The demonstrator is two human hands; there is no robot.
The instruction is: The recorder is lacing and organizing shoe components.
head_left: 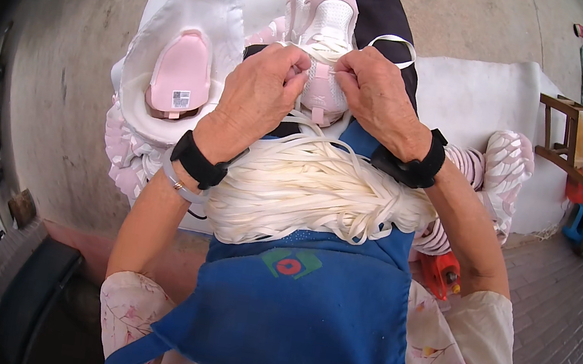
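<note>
A pink and white sneaker upper rests between my legs, its toe end pointing away from me. Cream shoelace crosses its front, and a loose loop of it arcs out at the right. My left hand is closed at the upper's left edge, its fingertips pinching the lace. On the opposite edge, my right hand pinches the lace too, thumb against curled fingers. A thick bundle of cream laces lies across my lap on the blue apron.
To the left, a white lining piece holds a pink shoe part with a label. More pink and white uppers are stacked at the right, near a wooden stool. White sheeting covers the surface ahead.
</note>
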